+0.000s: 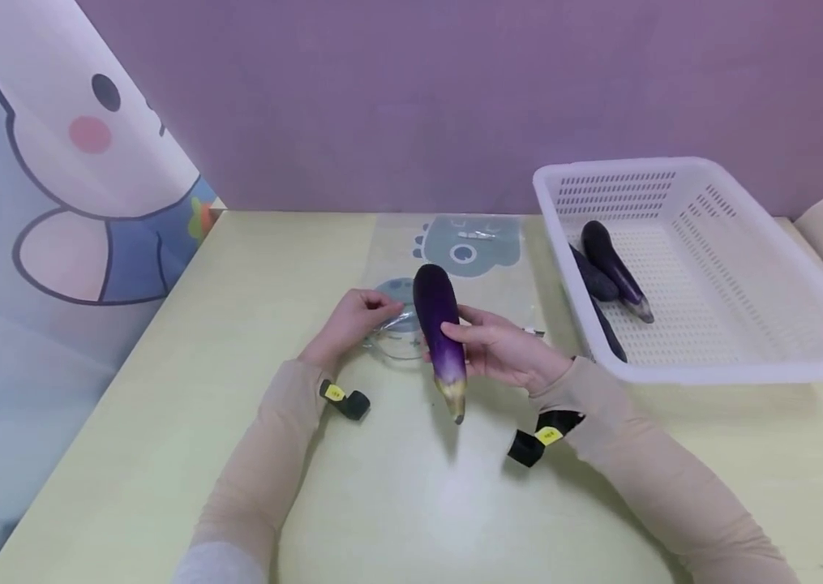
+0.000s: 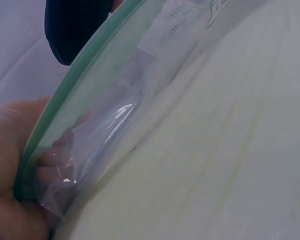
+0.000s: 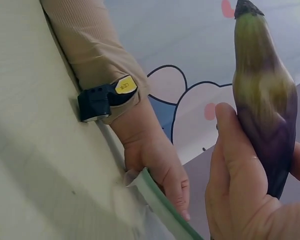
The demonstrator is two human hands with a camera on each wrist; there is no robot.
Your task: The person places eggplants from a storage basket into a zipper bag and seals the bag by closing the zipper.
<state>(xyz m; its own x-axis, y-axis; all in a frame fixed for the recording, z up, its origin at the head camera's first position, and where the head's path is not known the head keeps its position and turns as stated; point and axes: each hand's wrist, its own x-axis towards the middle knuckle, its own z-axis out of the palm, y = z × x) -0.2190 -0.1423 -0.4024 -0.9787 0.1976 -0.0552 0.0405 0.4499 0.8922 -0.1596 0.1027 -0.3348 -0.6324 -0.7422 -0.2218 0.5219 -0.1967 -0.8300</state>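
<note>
My right hand holds a glossy purple eggplant in the head view, its pale stem end tilted down toward me. A clear plastic zip bag with a blue-grey cartoon print lies flat beneath and behind it. At the bag's near edge, my left hand pinches the plastic. The left wrist view shows a green strip along the bag's mouth, with fingers behind the clear film. Thumb and fingers wrap the eggplant in the right wrist view, beside the left hand at the green edge.
On the right stands a white plastic basket with slotted walls. Inside, along its left side, lie another eggplant and dark elongated vegetables. A purple wall closes off the table's back, and a cartoon-printed sheet hangs at left.
</note>
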